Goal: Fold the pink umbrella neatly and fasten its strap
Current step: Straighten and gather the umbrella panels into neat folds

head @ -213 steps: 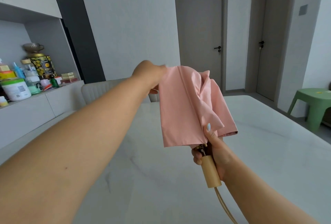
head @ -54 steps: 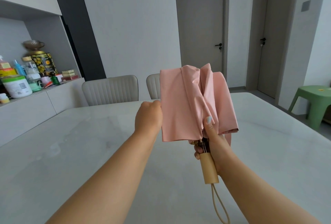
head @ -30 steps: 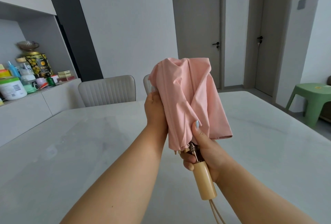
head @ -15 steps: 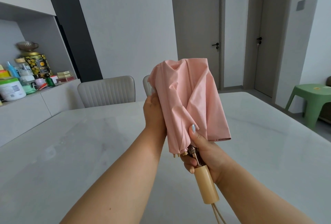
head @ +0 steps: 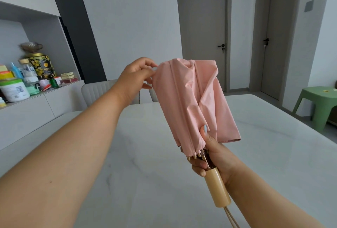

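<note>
I hold a collapsed pink umbrella upright over the white table, its loose canopy hanging in folds. My right hand grips it just above the pale wooden handle, thumb pressed on the fabric. My left hand is at the canopy's upper left corner and pinches the edge of a panel with its fingertips. A beige wrist cord hangs from the handle. No strap is visible.
A white marble table spreads below my arms. Two grey chairs stand at its far side. A counter with jars and tins is on the left, a green stool on the right, closed doors behind.
My left hand has left the umbrella's side, where it was wrapped around the canopy, and moved up and left to pinch a panel's top corner. The right hand keeps its grip.
</note>
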{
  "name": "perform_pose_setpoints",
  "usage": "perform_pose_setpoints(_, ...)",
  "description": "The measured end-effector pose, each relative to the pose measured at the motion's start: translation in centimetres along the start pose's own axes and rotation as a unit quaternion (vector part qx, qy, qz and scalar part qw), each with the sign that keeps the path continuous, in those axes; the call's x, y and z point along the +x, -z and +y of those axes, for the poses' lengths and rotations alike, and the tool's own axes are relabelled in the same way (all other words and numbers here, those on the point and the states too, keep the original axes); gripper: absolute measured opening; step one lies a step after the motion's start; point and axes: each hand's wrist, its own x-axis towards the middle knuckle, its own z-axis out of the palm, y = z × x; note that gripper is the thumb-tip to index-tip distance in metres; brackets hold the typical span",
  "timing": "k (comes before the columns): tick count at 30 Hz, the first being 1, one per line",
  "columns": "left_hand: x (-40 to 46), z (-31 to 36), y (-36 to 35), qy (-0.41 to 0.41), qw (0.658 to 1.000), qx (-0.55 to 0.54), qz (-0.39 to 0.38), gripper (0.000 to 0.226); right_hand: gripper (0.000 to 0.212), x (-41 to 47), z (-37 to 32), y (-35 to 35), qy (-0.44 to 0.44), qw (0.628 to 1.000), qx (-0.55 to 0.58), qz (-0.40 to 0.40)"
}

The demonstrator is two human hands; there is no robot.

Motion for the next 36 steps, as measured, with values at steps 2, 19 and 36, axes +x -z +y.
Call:
perform_pose_setpoints(2,0.5,0.3,0.8,0.004,0.999,0.018,-0.039,0.007,0.08,0.0,0.0,0.0,-0.004,1.0,-0.001,0.002)
perform_pose_setpoints(19,1.3,-0.5,4.8,0.012,0.983,0.106,-0.151,0.056,0.084,0.0,0.0,-0.1,-0.028,0.999,0.018,-0.031)
perform_pose_setpoints(36,1.5,-0.4,7.6,0.078,0.987,0.082,-0.111,0.011,0.069,0.2,0.1,0.2,-0.021,1.0,0.003,-0.001)
